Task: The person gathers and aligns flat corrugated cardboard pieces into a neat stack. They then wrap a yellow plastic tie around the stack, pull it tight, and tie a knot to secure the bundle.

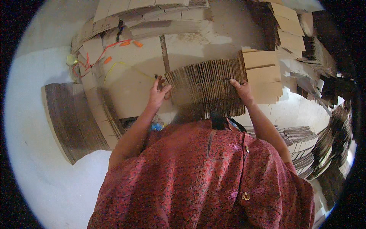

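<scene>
A row of brown corrugated cardboard pieces (206,86), packed side by side with their edges up, lies in front of my body. At its left end is my left hand (159,93), thumb and curled fingers against the outer pieces. The right end is gripped by my right hand (244,91), its thumb on top and the other fingers hidden behind the cardboard. Beneath and to the left spreads a flat tan cardboard surface (133,91). A thin yellow strap (127,64) lies on it, beyond my left hand.
Orange-handled tools (107,60) and red cord lie at the far left. A tall cardboard stack (72,118) stands left, and more sheets (152,26) are piled at the back. Flat tan cardboard (263,76) sits right of the row. Several bundles (305,149) crowd the lower right.
</scene>
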A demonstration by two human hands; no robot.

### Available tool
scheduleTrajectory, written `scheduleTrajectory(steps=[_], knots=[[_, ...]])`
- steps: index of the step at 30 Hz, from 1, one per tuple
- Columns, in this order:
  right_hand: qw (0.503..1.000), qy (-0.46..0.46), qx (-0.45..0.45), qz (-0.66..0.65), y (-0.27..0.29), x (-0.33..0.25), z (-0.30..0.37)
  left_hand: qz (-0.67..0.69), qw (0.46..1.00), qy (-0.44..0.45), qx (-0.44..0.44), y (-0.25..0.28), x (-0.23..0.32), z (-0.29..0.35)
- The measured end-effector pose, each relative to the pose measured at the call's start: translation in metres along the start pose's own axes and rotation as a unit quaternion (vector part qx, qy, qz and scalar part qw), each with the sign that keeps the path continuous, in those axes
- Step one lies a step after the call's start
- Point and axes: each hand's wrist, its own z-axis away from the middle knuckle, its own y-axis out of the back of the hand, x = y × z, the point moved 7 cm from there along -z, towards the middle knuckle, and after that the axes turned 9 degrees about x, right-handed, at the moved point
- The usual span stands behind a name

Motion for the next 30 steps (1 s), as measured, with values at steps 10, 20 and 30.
scheduleTrajectory(steps=[10,20,30], knots=[[0.998,0.029,-0.022,-0.052,-0.004,0.006,-0.007,0.085,0.990,0.109,-0.010,0.001,0.015,0.013],[0.998,0.006,-0.019,-0.065,-0.004,0.027,-0.020,0.043,0.993,0.108,-0.020,-0.005,0.022,0.012],[0.998,-0.018,-0.025,-0.051,-0.005,0.034,-0.026,0.116,0.990,0.076,0.003,0.000,0.014,0.011]])
